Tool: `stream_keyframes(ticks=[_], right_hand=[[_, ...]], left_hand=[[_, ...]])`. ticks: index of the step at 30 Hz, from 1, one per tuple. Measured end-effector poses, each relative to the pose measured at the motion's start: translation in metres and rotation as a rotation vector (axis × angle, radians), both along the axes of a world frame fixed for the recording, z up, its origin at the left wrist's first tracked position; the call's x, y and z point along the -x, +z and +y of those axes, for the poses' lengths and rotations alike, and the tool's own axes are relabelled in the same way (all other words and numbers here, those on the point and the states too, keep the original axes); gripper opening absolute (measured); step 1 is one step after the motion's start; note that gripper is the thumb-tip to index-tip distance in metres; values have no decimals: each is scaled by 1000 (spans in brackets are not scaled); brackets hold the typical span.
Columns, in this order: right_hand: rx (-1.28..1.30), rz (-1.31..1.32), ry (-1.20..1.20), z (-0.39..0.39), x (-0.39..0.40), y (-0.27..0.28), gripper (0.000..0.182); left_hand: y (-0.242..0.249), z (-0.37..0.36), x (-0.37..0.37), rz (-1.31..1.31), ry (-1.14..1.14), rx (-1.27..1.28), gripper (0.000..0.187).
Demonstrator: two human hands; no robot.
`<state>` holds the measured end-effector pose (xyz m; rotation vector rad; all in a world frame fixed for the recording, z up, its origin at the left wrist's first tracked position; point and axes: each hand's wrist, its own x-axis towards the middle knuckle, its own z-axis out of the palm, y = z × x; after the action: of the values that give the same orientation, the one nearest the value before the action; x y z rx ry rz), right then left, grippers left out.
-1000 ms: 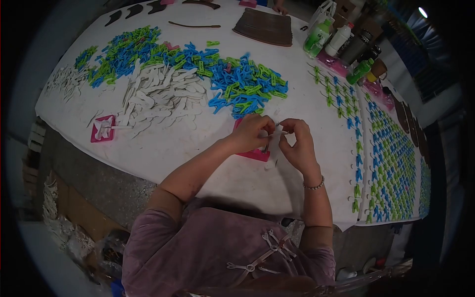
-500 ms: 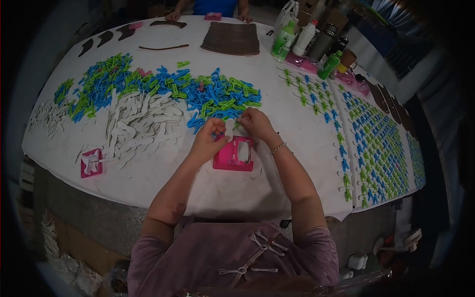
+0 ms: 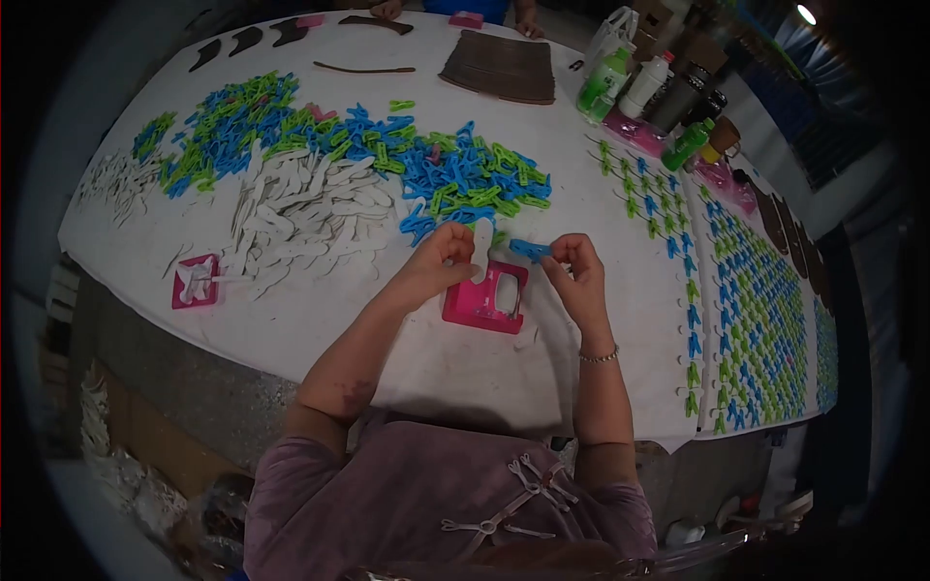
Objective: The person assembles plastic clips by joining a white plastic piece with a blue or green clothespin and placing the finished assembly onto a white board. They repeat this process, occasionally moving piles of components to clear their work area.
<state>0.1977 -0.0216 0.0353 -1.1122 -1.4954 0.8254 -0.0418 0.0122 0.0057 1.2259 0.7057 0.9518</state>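
Note:
My left hand [image 3: 448,259] pinches a small white strip [image 3: 482,237], which stands up above the pink tray [image 3: 470,308]. My right hand [image 3: 579,274] holds a blue clothespin [image 3: 529,250] by one end, just right of the strip and apart from it. Inside the tray is a pale oval pad [image 3: 507,293]. Beyond my hands spreads a heap of blue and green clothespins [image 3: 455,169]. A pile of white strips [image 3: 305,208] lies to the left of my left hand.
A small pink tray [image 3: 197,281] holds white stuff at the left. Rows of clothespins [image 3: 756,310] cover the right side. Bottles [image 3: 605,82] and a stack of brown strips [image 3: 499,68] stand or lie at the back, near another person's hands [image 3: 528,24].
My right hand has moved right and now shows a blue clothespin. My left hand still holds the white strip. The whole view has shifted, with the table's things further right.

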Motion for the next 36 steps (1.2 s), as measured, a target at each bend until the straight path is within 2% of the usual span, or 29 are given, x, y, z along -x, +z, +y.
stream_keyframes(ticks=[4,25,28,30,31,33,35,36], right_hand=[[-53,163,69,-26,14,-2,22],[30,89,120,-28,21,-9,26],[15,103,60,-26,23,-7,22],[-141,-77,80,-23,20,-8,20],[-147,-87,52,-24,19,-5,20],[-77,-53,66,-22,14,0,14],[-23,22,-5,-5,-3,1,11],[42,102,-52,7,-13,1,9]], left_hand=[[0,-1,-2,-9,-80,-61,37],[-1,-6,-5,6,-146,-59,37],[4,-6,-5,20,-142,-71,37],[4,-6,-4,21,-161,-77,36],[0,-5,-3,13,-150,-77,37],[-1,-3,-6,0,-161,-89,39],[1,1,-7,-55,28,-225,44],[-1,6,-6,-55,13,-232,44]])
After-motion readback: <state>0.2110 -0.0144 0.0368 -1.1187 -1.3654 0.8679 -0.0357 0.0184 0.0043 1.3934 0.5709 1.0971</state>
